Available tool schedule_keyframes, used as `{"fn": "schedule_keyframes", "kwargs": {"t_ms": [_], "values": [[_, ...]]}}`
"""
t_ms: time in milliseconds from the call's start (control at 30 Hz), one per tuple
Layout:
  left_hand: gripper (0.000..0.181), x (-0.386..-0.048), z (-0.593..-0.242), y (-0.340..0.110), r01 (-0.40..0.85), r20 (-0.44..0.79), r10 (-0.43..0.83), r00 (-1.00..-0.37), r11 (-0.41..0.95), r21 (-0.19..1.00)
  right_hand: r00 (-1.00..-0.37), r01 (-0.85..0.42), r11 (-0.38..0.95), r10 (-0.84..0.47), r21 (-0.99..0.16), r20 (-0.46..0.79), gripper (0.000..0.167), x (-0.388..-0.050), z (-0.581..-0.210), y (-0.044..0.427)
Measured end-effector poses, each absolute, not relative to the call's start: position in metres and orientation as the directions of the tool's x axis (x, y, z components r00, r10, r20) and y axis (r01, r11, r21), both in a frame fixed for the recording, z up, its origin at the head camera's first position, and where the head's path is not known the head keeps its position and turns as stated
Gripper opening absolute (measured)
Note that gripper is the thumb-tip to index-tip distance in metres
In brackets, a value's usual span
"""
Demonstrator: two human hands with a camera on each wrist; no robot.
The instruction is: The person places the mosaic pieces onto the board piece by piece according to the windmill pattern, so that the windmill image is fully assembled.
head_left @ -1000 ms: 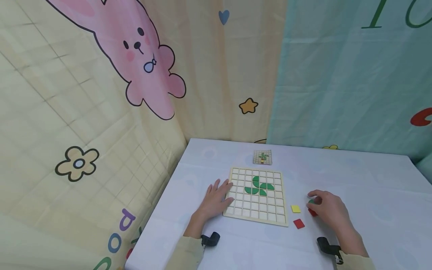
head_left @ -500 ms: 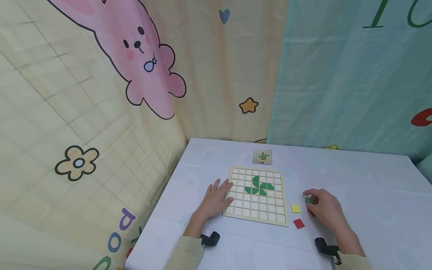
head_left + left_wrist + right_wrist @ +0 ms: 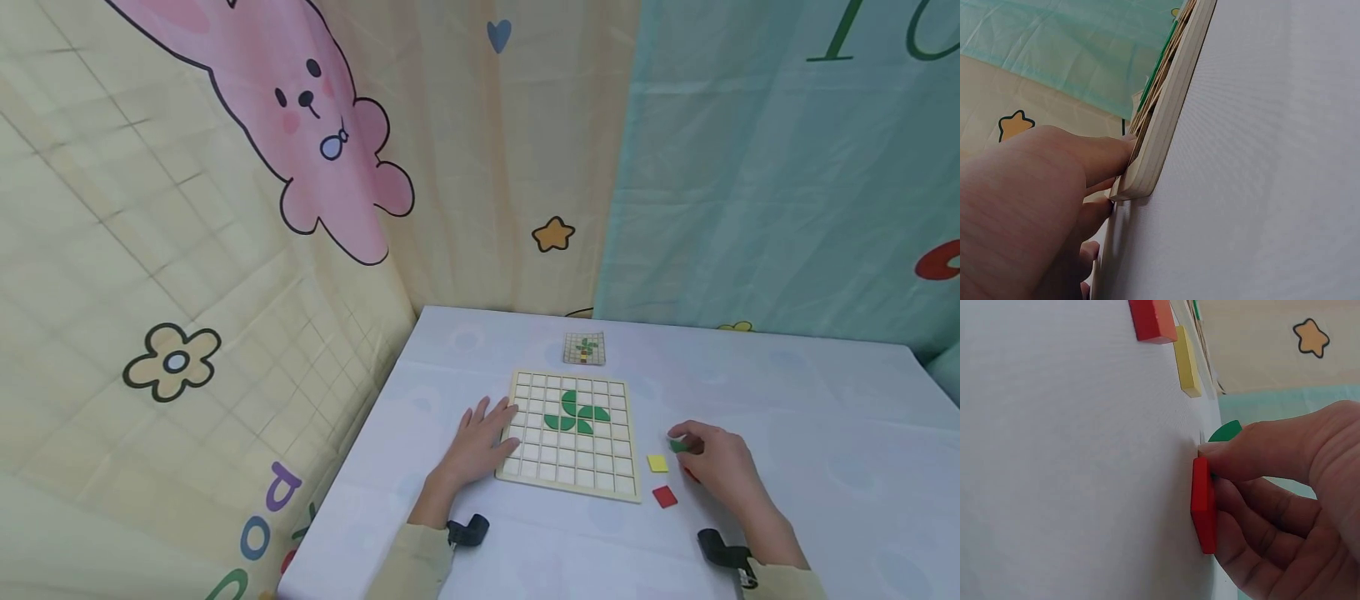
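Note:
A pale gridded board (image 3: 566, 483) lies on the table with several green curved pieces (image 3: 568, 403) in its middle cells. My left hand (image 3: 474, 446) rests with spread fingers on the board's left edge; in the left wrist view the thumb of that hand (image 3: 1041, 194) touches the board's rim (image 3: 1166, 119). Right of the board, my right hand (image 3: 723, 467) pinches a green piece (image 3: 678, 446), seen as a green curve (image 3: 1226, 431) in the right wrist view. Just by those fingers is a red piece (image 3: 1202, 503), partly hidden by the hand in the head view.
Between the board and my right hand lie a yellow square (image 3: 657, 463) and another red square (image 3: 664, 497). A small patterned card (image 3: 583, 349) sits behind the board. Printed curtains (image 3: 480, 150) hang behind the table (image 3: 825, 433).
My right hand has moved a little to the left with the green piece, away from the red piece beneath it. My left hand and the board have stayed put.

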State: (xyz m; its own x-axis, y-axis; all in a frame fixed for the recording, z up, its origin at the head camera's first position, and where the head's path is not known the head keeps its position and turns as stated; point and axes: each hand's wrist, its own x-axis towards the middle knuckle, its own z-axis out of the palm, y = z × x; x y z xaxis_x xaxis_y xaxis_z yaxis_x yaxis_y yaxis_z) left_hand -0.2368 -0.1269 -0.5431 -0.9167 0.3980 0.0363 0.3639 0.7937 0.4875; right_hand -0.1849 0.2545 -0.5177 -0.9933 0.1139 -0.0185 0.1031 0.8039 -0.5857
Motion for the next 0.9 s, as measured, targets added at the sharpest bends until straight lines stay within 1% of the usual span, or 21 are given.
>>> {"fn": "schedule_keyframes", "kwargs": {"t_ms": [233, 733, 900], "values": [[0.061, -0.2339, -0.5413, -0.1273, 0.352, 0.017, 0.396, -0.918, 0.794, 0.496, -0.994, 0.1, 0.802, 0.104, -0.589, -0.028, 0.026, -0.1848, -0.5215, 0.2544], [0.061, -0.2353, -0.5416, -0.1272, 0.356, 0.03, 0.391, -0.92, 0.801, 0.482, -0.997, 0.035, 0.826, 0.071, -0.563, 0.042, 0.022, -0.1863, -0.5236, 0.2528], [0.061, -0.236, -0.5419, -0.1257, 0.358, 0.029, 0.395, -0.918, 0.798, 0.485, -0.997, 0.028, 0.822, 0.065, -0.568, 0.044, 0.022, -0.1854, -0.5213, 0.2527]]}}
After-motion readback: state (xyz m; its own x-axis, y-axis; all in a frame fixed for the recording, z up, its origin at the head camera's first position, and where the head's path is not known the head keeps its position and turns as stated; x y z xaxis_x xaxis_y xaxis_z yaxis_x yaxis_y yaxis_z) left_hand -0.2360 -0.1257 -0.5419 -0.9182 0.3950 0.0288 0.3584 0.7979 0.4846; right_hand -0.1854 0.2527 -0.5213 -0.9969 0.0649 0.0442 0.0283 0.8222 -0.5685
